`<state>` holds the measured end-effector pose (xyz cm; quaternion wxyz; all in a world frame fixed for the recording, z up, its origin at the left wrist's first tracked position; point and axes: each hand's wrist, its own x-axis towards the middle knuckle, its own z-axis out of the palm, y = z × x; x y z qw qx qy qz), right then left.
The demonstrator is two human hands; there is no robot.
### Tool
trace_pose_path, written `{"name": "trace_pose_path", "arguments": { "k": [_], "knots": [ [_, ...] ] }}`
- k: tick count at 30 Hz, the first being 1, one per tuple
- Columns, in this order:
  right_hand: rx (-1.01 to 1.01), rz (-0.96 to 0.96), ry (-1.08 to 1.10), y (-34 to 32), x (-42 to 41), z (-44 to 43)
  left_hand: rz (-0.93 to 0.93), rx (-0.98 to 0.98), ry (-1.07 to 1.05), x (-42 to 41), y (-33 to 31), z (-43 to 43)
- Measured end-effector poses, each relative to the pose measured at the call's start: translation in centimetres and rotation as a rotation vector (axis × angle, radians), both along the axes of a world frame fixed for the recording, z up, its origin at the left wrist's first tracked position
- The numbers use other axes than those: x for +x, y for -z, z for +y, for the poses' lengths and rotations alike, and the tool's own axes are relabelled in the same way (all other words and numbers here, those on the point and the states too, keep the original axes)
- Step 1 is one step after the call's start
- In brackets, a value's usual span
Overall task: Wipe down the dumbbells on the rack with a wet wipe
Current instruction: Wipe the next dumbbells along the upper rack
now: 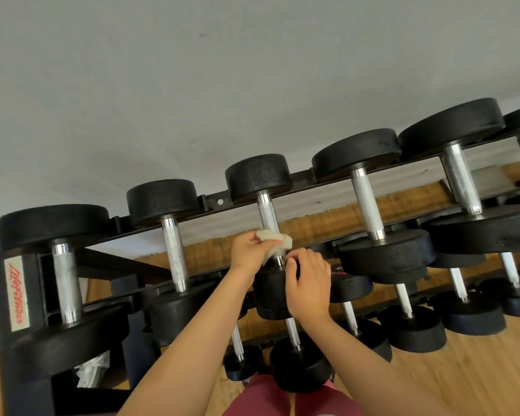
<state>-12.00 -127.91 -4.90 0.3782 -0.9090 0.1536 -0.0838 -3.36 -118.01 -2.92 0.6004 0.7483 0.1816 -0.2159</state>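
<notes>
1. Left hand pinches a crumpled white wet wipe, fingers curled round it, and presses it against the near part of the knurled steel handle of one dumbbell.
2. Right hand grips that dumbbell's near head. Its fingers curl over the top edge beside the handle collar, and the palm covers the head's right side.
3. That dumbbell lies on the top tier of the black rack, third from the left. Its far head sits on the back rail and its near head on the front rail.
4. Neighbouring dumbbells lie in a row on the same tier on both sides, black round heads, silver handles. Nothing touches them.
5. Lower dumbbells, smaller, sit on the tiers beneath; some are hidden by the forearms.
6. White label with red lettering is stuck on the rack's left upright; text not readable.
7. Grey wall is behind the rack, and wood floor under it.
8. Dark red garment shows at bottom centre between the forearms.
</notes>
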Motion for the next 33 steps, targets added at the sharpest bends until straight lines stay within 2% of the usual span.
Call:
{"name": "trace_pose_path", "arguments": {
  "k": [8,15,19,22,24,26,28,33],
  "knots": [
    [0.001,-0.027,0.0,-0.1,-0.1,0.0,-0.039,-0.03,-0.245,5.5,-2.0,-1.9],
    [-0.008,-0.038,-0.01,-0.1,-0.1,0.0,-0.043,-0.024,-0.308,3.4,-1.8,-1.4],
    [0.017,-0.028,-0.003,-0.5,-0.1,0.0,-0.08,0.103,-0.168,-1.0,-1.6,0.0],
    [0.052,-0.017,-0.031,-0.8,-0.2,-0.2,-0.116,0.102,-0.084,-4.2,-2.1,1.3],
    [0.122,0.042,-0.055,-1.1,0.1,-0.7,-0.147,0.081,-0.072,-5.3,-3.4,2.2],
    [0.33,0.155,-0.062,-2.4,0.5,-1.7,-0.146,-0.002,-0.064,-6.1,-4.7,3.0],
    [0.504,0.183,-0.09,-3.9,0.5,-2.5,-0.141,-0.077,-0.012,-7.0,-5.9,3.5],
    [0.587,0.13,-0.239,-6.3,-1.0,-2.8,-0.2,-0.154,0.111,-9.3,-7.2,3.5]
  ]
}}
